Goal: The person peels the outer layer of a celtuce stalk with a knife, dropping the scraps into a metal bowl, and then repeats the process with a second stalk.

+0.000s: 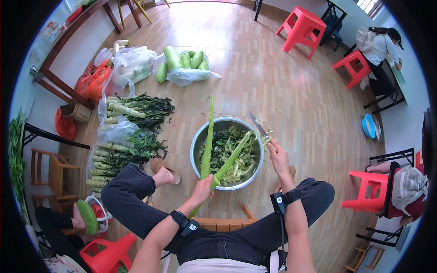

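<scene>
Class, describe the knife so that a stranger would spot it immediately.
Find the large metal bowl on the floor. The knife is in the right hand, near the rim's right side; its grey blade sets it apart from the green stalks.

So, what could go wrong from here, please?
The knife in the right hand might slip along the green stalk and cut the left hand, which grips its lower part.

Cut pieces may miss the metal bowl: a small scrap lies on the floor beyond it, and someone could slip there.
</scene>
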Demonstrator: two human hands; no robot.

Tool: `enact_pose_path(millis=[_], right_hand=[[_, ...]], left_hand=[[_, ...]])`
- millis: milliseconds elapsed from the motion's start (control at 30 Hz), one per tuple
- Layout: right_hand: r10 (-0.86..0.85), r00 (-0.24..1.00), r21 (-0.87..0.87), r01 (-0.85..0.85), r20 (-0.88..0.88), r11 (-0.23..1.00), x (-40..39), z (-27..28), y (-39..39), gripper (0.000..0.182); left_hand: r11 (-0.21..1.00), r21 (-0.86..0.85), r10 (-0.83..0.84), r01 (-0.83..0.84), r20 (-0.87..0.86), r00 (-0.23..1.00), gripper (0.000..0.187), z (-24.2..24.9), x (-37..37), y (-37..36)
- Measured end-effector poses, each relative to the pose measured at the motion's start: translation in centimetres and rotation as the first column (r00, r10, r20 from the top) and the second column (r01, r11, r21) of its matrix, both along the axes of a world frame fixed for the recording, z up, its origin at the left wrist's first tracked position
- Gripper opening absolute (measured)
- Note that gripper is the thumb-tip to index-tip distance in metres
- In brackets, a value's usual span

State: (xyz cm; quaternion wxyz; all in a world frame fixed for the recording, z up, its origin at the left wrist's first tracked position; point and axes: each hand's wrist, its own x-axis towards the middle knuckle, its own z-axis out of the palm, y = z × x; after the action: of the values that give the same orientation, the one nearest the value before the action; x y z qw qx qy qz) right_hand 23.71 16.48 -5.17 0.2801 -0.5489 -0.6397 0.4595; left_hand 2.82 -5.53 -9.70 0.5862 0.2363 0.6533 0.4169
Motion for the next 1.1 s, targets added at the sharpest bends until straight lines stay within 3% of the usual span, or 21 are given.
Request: enact_pose_path(millis=[167,233,400,567,633,733,767,867,933,1000,1100], right_hand=[[0.108,0.994,-0.055,-0.11,-0.034,0.992,-2.6,-0.3,-0.2,0.037],[0.127,0.988,-0.059,-0.133,-0.089,0.989,-4.3,0.8,-0.6,0.036],[0.23,0.969,-0.044,-0.234,-0.087,0.971,-6.7,1.8,-1.7,0.038],[0.393,0.908,0.004,-0.398,0.149,0.918,-6.7,3.3,-5.6,0.04],[0.451,0.848,0.008,-0.471,0.277,0.882,-5.7,3.2,-6.8,0.043],[0.408,0.867,0.064,-0.443,0.285,0.894,-3.9,2.9,-7.2,0.044],[0.38,0.881,0.051,-0.409,0.281,0.911,-3.1,2.9,-7.0,0.044],[0.241,0.949,0.041,-0.254,0.201,0.966,-0.7,3.1,-6.2,0.044],[0.17,0.969,0.074,-0.186,0.177,0.98,1.0,2.5,-5.9,0.044],[0.105,0.984,0.107,-0.121,0.147,0.987,2.7,1.8,-5.6,0.043],[-0.001,0.995,0.093,-0.008,0.096,0.996,5.1,0.1,-6.5,0.042]], left_hand=[[0.999,0.043,0.021,-0.022,0.044,0.999,0.033,0.1,-1.0,0.5],[0.999,0.023,-0.046,0.046,0.006,0.999,0.023,0.7,-1.5,1.2],[0.997,0.069,-0.04,0.033,0.101,0.994,0.027,0.6,-2.4,2.0],[0.995,-0.037,-0.074,0.091,0.316,0.946,0.022,-0.1,-2.0,3.5],[0.993,-0.109,0.01,0.041,0.431,0.902,0.028,0.8,-1.1,4.9],[0.999,-0.016,-0.032,0.039,0.31,0.95,0.035,-1.1,0.5,6.9],[1.0,-0.019,0.028,-0.024,0.297,0.954,0.043,-1.5,1.3,7.3],[0.993,-0.087,-0.064,0.082,0.197,0.978,0.047,-0.8,2.1,9.5],[0.99,-0.048,-0.12,0.133,0.209,0.971,0.051,-1.3,2.9,10.4],[0.993,-0.074,-0.057,0.09,0.369,0.928,0.053,-0.6,3.7,11.3],[0.991,-0.067,-0.075,0.116,0.435,0.897,0.052,0.3,3.8,12.6]])
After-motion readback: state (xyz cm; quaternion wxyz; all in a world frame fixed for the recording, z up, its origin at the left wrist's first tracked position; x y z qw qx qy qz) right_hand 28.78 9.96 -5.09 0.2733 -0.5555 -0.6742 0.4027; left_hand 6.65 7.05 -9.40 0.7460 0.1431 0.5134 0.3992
